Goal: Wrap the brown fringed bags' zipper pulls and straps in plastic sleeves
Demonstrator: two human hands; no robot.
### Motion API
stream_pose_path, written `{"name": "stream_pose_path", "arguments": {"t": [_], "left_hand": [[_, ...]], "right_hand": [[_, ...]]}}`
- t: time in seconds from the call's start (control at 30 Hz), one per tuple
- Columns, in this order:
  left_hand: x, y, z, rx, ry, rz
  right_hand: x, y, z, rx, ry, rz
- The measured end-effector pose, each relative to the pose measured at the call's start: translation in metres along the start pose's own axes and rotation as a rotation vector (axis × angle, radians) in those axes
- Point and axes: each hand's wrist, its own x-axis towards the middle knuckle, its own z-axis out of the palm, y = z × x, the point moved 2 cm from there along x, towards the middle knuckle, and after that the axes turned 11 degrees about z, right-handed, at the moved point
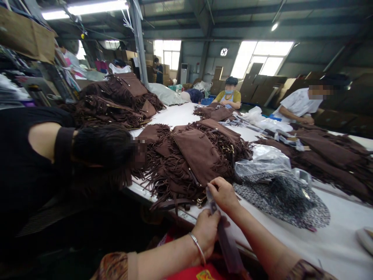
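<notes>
My left hand (207, 229), a silver bangle on its wrist, is closed around a long narrow brown strap in a clear sleeve (227, 243) that hangs down over the table edge. My right hand (223, 193) pinches the top end of that same strap, close to the metal ring of a brown fringed suede bag (194, 159). That bag lies on top of a heap of like bags on the white table (335, 241). A black-and-white patterned cloth (287, 200) and crumpled clear plastic (262, 159) lie just right of my hands.
A person in black (58, 163) leans over the table at my left. Two other workers sit at the far side (229, 97) and far right (300, 105). More piles of brown fringed bags (116, 99) cover the table; cardboard boxes stand along the walls.
</notes>
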Motion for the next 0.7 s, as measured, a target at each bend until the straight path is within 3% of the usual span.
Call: {"name": "stream_pose_path", "arguments": {"t": [0.2,0.27,0.4,0.47,0.57,0.7], "left_hand": [[-0.001,0.005,-0.005,-0.053,0.001,-0.046],[-0.002,0.007,-0.008,-0.022,0.009,-0.045],[-0.006,0.015,-0.010,0.057,-0.024,-0.008],[-0.007,0.018,-0.010,0.087,-0.055,0.030],[-0.009,0.021,-0.012,0.054,-0.107,0.047],[-0.012,0.023,-0.020,-0.042,-0.111,-0.030]], "right_hand": [[-0.003,0.014,-0.011,0.052,0.040,0.272],[-0.010,0.021,-0.014,0.087,-0.039,0.333],[-0.030,0.024,-0.009,0.170,-0.333,0.401],[-0.036,0.020,-0.005,0.250,-0.404,0.440],[-0.037,0.013,0.000,0.327,-0.381,0.470],[-0.035,0.014,0.005,0.354,-0.344,0.503]]}}
